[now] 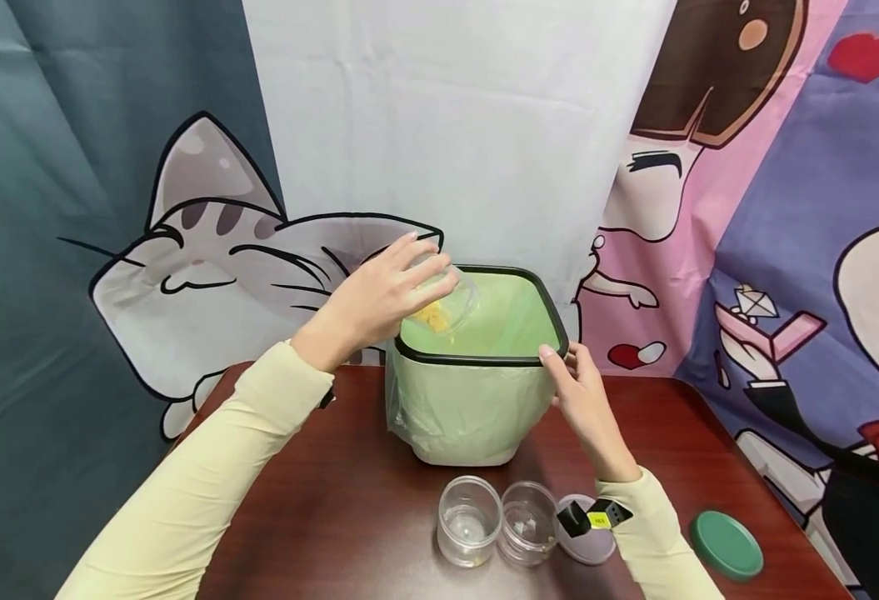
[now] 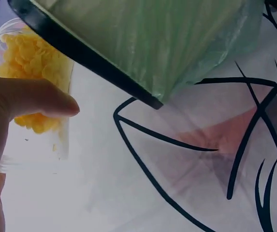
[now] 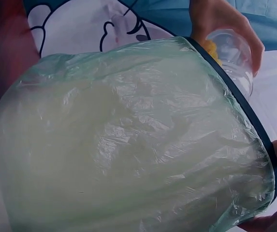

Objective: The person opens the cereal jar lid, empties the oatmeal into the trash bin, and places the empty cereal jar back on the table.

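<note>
My left hand [image 1: 394, 287] grips a clear plastic jar [image 1: 467, 302], tilted mouth-down over the left part of a trash bin [image 1: 469, 408]. Yellow flaky bits [image 2: 34, 72] lie inside the jar, along its side. The bin is pale green with a black rim [image 1: 476, 361] and a thin translucent liner bag [image 3: 128, 125] folded over its outside. At the bin's front right corner, my right hand [image 1: 585, 408] holds the rim, thumb on top and fingers against the outside.
Two clear jars [image 1: 470, 521] [image 1: 527, 521] stand on the dark red table [image 1: 319, 500] in front of the bin. A pale purple lid [image 1: 587, 542] lies partly under the right wrist, and a green lid [image 1: 726, 545] sits farther right. A printed cloth [image 1: 439, 108] hangs behind.
</note>
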### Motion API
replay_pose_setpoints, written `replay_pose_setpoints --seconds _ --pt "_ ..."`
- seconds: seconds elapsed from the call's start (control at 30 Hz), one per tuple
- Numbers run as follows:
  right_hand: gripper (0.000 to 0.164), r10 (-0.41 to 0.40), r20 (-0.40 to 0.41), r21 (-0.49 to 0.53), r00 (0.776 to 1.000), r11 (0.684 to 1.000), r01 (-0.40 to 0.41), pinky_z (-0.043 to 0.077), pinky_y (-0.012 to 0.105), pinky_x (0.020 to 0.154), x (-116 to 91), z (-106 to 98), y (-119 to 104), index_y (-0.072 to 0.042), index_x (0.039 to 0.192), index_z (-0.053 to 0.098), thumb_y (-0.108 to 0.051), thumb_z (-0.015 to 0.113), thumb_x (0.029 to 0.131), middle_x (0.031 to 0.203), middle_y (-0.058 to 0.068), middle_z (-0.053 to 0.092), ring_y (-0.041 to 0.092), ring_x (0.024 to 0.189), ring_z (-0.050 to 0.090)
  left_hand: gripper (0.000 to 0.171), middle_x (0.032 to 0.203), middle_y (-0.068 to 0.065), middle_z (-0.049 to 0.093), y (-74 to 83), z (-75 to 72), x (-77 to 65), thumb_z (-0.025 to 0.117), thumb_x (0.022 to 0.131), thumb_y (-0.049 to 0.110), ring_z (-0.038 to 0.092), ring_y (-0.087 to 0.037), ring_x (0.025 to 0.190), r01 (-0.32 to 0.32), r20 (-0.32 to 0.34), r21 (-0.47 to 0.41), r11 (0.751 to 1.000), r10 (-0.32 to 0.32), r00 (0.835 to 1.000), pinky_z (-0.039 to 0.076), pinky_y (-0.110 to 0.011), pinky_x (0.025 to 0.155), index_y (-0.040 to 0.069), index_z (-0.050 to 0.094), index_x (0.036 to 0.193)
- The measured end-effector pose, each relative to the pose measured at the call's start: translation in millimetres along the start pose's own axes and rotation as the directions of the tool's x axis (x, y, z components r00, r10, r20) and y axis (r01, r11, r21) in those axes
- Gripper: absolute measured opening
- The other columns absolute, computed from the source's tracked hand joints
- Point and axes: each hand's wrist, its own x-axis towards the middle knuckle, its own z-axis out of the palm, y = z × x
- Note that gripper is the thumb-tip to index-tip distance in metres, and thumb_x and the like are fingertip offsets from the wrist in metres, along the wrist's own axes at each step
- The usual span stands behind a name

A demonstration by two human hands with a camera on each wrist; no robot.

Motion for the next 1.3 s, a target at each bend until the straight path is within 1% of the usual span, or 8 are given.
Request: replay_pose_setpoints --seconds 0.17,0.33,0.5,0.6,0.8,1.0,1.17,1.3 --pt "0.054 0.003 0.001 -0.005 1.0 1.0 -0.003 0.049 0.038 0.074 -1 0 2 -0.01 0.127 0.038 -0.046 0.051 0.089 0.119 0.012 0.048 0.02 0.096 0.051 0.038 0.108 -0.011 0.055 -1.8 1.7 0.0 0.05 0.075 -0.012 0.046 -0.033 0.108 -0.022 -0.008 0.0 1.0 0.022 1.0 0.032 -0.046 0.102 0.005 0.056 0.108" --pt "0.053 0.003 0.002 0.007 1.0 1.0 -0.003 0.05 0.038 0.075 -1 0 3 -0.011 0.126 0.038 -0.047 0.051 0.089 0.118 0.012 0.048 0.019 0.096 0.052 0.041 0.108 -0.012 0.053 -3.2 -2.9 3.5 0.049 0.072 -0.012 0.046 -0.034 0.106 -0.028 -0.041 0.057 0.998 0.03 0.999 0.034 -0.046 0.1 0.005 0.055 0.109" --pt "0.05 -0.011 0.001 -0.003 1.0 1.0 0.011 0.049 0.039 0.074 -1 1 4 -0.01 0.124 0.038 -0.045 0.05 0.09 0.117 0.012 0.049 0.02 0.095 0.052 0.04 0.108 -0.011 0.053 -0.3 -1.1 1.8 0.046 0.074 -0.009 0.045 -0.034 0.107 -0.072 0.042 0.107 0.992 0.068 0.997 0.034 -0.045 0.1 0.005 0.055 0.11" --pt "0.051 -0.01 0.015 -0.021 1.0 1.0 0.01 0.049 0.038 0.075 -1 1 5 -0.01 0.125 0.038 -0.045 0.05 0.09 0.118 0.013 0.048 0.021 0.097 0.051 0.04 0.109 -0.011 0.052 1.4 0.3 0.0 0.048 0.073 -0.006 0.045 -0.034 0.108 -0.086 0.084 0.149 0.985 0.074 0.994 0.034 -0.044 0.1 0.006 0.053 0.111" --pt "0.052 -0.004 0.015 -0.006 1.0 1.0 0.004 0.049 0.041 0.077 -1 -1 4 -0.011 0.124 0.038 -0.047 0.051 0.089 0.117 0.013 0.049 0.021 0.096 0.052 0.039 0.11 -0.01 0.051 3.9 1.1 4.6 0.049 0.074 -0.006 0.046 -0.034 0.108 -0.086 0.049 0.197 0.977 0.077 0.996 0.033 -0.043 0.101 0.006 0.052 0.111" --pt "0.053 -0.004 0.015 -0.025 1.0 1.0 0.004 0.049 0.04 0.077 0 -1 4 -0.01 0.125 0.038 -0.047 0.051 0.089 0.119 0.013 0.048 0.022 0.099 0.051 0.045 0.11 -0.011 0.052 4.9 6.2 -0.4 0.052 0.069 -0.006 0.047 -0.034 0.108 -0.107 0.114 0.192 0.976 0.086 0.99 0.033 -0.043 0.102 0.007 0.051 0.112" --pt "0.052 0.004 0.018 -0.019 1.0 1.0 -0.004 0.05 0.038 0.075 0 -1 4 -0.008 0.125 0.038 -0.044 0.051 0.09 0.119 0.015 0.048 0.022 0.098 0.051 0.042 0.109 -0.011 0.051 4.5 6.7 0.3 0.052 0.071 -0.006 0.046 -0.034 0.109 -0.092 0.079 0.206 0.974 0.077 0.994 0.031 -0.043 0.103 0.006 0.051 0.112" --pt "0.052 -0.005 0.011 -0.011 1.0 1.0 0.005 0.05 0.039 0.074 1 0 3 -0.008 0.124 0.038 -0.044 0.051 0.09 0.118 0.015 0.049 0.022 0.096 0.051 0.047 0.108 -0.01 0.052 5.4 8.5 1.7 0.052 0.068 -0.009 0.047 -0.033 0.108 -0.142 0.112 0.209 0.968 0.121 0.986 0.033 -0.042 0.102 0.007 0.05 0.112"
